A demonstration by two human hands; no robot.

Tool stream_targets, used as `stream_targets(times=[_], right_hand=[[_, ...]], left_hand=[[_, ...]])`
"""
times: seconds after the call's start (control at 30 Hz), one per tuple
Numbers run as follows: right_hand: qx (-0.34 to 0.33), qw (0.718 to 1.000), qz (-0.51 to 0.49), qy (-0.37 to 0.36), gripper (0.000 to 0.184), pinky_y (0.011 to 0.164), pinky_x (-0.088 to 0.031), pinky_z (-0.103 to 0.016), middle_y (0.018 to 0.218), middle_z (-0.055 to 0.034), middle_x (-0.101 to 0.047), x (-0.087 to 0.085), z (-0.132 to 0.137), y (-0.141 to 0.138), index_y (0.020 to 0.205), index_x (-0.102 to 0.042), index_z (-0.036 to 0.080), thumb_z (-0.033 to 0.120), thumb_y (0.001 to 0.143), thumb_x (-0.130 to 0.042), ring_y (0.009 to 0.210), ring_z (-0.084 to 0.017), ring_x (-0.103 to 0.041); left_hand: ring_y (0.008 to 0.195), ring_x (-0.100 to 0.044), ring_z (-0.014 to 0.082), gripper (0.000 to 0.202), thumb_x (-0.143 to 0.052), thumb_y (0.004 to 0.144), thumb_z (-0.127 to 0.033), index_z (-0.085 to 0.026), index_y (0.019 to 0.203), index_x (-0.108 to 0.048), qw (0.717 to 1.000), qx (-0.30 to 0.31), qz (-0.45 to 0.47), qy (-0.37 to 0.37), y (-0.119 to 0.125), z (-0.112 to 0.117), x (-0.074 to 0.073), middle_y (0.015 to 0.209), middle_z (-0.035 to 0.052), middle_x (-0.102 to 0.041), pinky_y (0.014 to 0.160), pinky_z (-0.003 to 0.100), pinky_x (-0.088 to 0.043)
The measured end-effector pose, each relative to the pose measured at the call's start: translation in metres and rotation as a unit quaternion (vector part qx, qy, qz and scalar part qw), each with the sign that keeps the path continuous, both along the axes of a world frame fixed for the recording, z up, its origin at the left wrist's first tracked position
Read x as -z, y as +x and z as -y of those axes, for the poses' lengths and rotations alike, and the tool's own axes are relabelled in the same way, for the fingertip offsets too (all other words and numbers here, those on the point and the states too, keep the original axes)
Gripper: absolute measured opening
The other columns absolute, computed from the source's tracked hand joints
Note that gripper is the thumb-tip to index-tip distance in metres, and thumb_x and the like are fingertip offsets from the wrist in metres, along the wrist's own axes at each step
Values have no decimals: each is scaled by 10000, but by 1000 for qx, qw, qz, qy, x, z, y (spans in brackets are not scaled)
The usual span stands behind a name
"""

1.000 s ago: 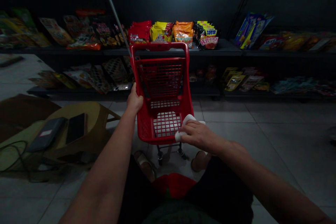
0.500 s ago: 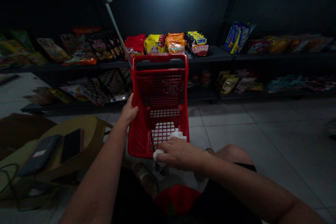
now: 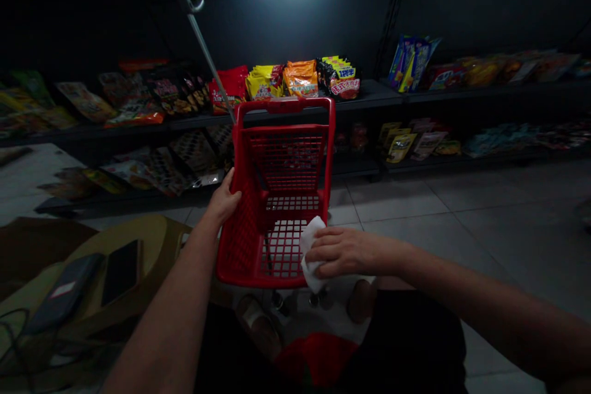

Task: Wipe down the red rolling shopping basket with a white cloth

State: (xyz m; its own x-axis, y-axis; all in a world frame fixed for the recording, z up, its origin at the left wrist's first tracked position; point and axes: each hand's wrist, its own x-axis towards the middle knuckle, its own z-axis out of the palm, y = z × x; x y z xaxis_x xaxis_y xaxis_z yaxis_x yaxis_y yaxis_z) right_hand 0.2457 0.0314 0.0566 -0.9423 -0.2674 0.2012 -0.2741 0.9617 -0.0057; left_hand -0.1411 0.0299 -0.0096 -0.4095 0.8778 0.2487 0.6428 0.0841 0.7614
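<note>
Your left hand (image 3: 224, 200) is closed on the side rim of a small red moulded-plastic shopping cart (image 3: 284, 106), fingers curled over the edge. Your right hand (image 3: 353, 252) is also closed, its fingers laid over a crumpled white cloth (image 3: 310, 252) and pressing it to the cart's right wall, apparently the inner face, low down near the floor.

The cart stands directly in front of you, between your feet, tilted toward you. Its walls are fine mesh and its floor is an open square grid, with no packets on it. The light is too dim to judge the plastic's finish from one section to the next.

Beyond the cart, glossy foil packets, including a yellow snack bag (image 3: 264, 83) and an orange one (image 3: 300, 78), stand on black metal shelving (image 3: 369, 93). To your left, a tan fabric bag (image 3: 143, 240) carries a black smartphone (image 3: 120, 272) and a dark grey pouch (image 3: 64, 292).
</note>
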Motion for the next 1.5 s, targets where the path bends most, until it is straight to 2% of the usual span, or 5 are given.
stream_targets(times=[0.33, 0.7, 1.03, 1.33, 1.5], right_hand=[[205, 972, -107, -49, 214, 1067, -394, -402, 1216, -84, -656, 15, -134, -7, 1039, -688, 205, 118, 939, -520, 1207, -203, -544], [159, 934, -297, -122, 128, 1193, -273, -462, 1251, 29, -665, 108, 61, -2, 972, -685, 317, 299, 937, -564, 1298, -174, -489], [394, 857, -313, -109, 403, 1075, -406, -449, 1350, -84, -612, 51, -95, 9, 1166, -690, 241, 69, 814, -598, 1239, -255, -520], [254, 916, -238, -196, 304, 1035, -437, -392, 1271, -67, -627, 59, 41, -5, 1170, -642, 239, 247, 867, -651, 1147, -219, -545], [296, 901, -266, -171, 248, 923, -492, -342, 1132, -72, -663, 63, -27, -13, 1190, -663, 257, 316, 969, -568, 1053, -198, -591]], left_hand=[[1381, -491, 205, 860, -566, 748, -204, -234, 1564, -297, 999, 44, 0, -15, 12, -6, -5, 1520, 34, -501, 1185, 357, -344], [1233, -624, 273, 793, -584, 833, -340, -294, 1566, -285, 971, 8, -221, -90, 11, -9, -13, 1427, 78, -599, 1038, 390, -488], [1214, -633, 285, 736, -380, 966, -396, -160, 1603, -95, 941, -32, -259, -214, 31, 9, -19, 1457, 183, -547, 954, 358, -492], [1247, -612, 267, 684, -339, 967, -342, -174, 1600, -142, 959, -19, -211, -190, 12, 12, -14, 1408, 149, -601, 963, 347, -479], [1150, -669, 279, 687, -358, 963, -388, -241, 1600, -147, 954, -13, -222, -201, 4, 19, -13, 1323, 130, -663, 895, 350, -499]])
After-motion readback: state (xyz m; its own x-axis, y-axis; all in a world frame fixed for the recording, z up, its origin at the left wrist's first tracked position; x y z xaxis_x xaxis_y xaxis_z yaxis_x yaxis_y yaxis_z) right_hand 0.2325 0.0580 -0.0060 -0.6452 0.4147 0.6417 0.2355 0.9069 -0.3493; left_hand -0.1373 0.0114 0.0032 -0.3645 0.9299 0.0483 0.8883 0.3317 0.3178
